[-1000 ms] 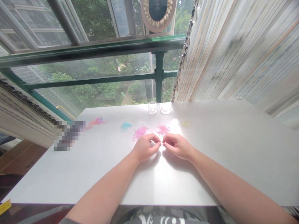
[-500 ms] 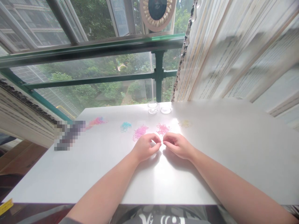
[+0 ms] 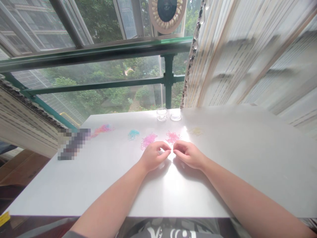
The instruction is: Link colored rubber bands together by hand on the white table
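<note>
My left hand (image 3: pixel 156 156) is closed in a pinch, thumb against fingertips, over the middle of the white table (image 3: pixel 104 185). Facing it, a small gap apart, my right hand (image 3: pixel 188 154) pinches in the same way. Whatever lies between the fingertips is too small to make out. Just beyond my left hand is a pile of purple-pink rubber bands (image 3: pixel 149 141). A pile of pinker rubber bands (image 3: pixel 172 137) lies beyond the gap between the hands. Blue rubber bands (image 3: pixel 133 134) form a heap farther left, and pale yellow ones (image 3: pixel 196 131) are scattered to the right.
A small clear round container (image 3: pixel 161 114) and a clear shallow dish or lid (image 3: pixel 175 117) stand at the table's far edge. Mixed-colour rubber bands (image 3: pixel 102 129) lie at the far left, beside a pixelated dark object (image 3: pixel 75 144). A curtain (image 3: pixel 223 66) hangs at the right.
The curtain on the right has shifted a little to the left at its edge. My hands have hardly moved and keep their pinch.
</note>
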Motion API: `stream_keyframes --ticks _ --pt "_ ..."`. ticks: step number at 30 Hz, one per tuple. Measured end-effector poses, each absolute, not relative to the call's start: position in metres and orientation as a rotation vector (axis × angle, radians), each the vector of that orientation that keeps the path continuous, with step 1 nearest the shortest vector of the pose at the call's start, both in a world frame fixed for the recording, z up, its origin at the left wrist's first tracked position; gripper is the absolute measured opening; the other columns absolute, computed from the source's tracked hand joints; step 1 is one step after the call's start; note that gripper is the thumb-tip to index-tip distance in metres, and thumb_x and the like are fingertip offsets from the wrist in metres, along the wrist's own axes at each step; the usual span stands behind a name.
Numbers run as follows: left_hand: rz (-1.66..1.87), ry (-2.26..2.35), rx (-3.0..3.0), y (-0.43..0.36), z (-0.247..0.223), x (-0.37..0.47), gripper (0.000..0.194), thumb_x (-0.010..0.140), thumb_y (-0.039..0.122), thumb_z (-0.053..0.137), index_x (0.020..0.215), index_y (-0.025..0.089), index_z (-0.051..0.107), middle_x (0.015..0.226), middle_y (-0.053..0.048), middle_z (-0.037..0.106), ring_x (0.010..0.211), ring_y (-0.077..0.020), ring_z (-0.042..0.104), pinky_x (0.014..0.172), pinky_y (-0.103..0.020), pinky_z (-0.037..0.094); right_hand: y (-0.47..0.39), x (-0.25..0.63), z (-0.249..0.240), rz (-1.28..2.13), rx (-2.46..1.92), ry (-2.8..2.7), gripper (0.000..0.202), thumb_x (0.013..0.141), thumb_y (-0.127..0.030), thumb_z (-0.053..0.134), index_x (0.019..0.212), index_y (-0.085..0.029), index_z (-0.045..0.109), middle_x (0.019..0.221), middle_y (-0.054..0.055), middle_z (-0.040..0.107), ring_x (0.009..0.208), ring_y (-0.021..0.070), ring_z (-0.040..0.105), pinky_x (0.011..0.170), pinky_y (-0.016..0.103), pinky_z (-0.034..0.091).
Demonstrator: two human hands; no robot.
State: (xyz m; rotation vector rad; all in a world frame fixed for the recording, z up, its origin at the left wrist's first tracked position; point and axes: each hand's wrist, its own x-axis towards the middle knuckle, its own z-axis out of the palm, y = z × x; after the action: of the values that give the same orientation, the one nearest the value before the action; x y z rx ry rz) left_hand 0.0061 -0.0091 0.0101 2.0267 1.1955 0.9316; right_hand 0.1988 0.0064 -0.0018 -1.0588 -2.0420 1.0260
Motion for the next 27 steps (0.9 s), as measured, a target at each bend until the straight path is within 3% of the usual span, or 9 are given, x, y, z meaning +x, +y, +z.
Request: stream_keyframes --ticks 27 --pt "0.889 1.250 1.993 -0.0048 0.0087 0.0012 0.013 0.084 0.024 0.051 0.079 0.019 0.062 0.080 0.000 0.067 0.077 -0.0135 0.060 0.069 -0.024 0.043 0.0073 0.1995 -0.0023 0.967 -1.068 -2.093 0.009 0.081 -0.018 0.048 0.073 -0.021 0.046 0.063 -0.005 0.045 0.057 0.0104 0.040 0.056 0.023 0.034"
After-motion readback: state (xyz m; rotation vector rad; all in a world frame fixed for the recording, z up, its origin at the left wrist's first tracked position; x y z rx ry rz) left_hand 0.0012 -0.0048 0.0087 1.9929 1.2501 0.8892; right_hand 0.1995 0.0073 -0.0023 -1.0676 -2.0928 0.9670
